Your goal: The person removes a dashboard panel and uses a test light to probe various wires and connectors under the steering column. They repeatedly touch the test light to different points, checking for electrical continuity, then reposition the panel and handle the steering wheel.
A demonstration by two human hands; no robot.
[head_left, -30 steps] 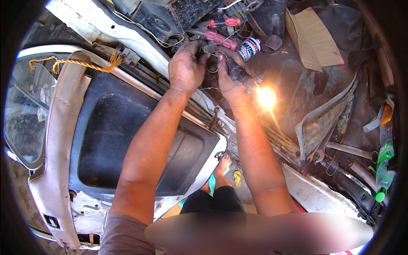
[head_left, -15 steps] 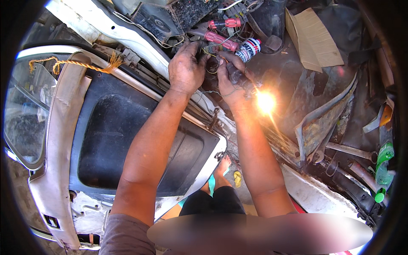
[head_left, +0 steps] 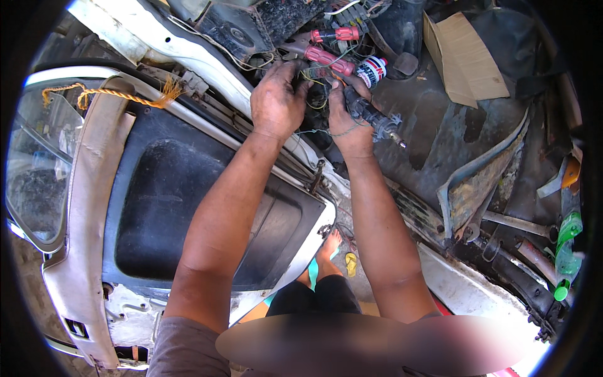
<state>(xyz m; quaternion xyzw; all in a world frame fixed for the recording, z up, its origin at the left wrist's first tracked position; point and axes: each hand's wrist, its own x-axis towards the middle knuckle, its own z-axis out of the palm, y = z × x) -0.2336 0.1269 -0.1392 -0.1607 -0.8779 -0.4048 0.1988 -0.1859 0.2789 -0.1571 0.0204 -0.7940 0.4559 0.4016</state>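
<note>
My left hand is closed, its fingertips pinched among thin tangled wires inside the vehicle. Just right of it, my right hand grips a dark cylindrical fitting whose small metal-and-glass tip, unlit, points toward the lower right; a thin green wire crosses that hand. Beyond my hands lie two pink-handled tools and a small white-labelled container with a red cap. The exact ends of the wires between my fingers are too small to make out.
An open door with a black panel and frayed orange rope fills the left. At right are folded cardboard, bent sheet material, wrenches and a green plastic bottle. My bare foot and a yellow sandal show below.
The bright glow at the fitting's tip has gone out. My right hand has shifted slightly right with the fitting; my left hand has barely moved.
</note>
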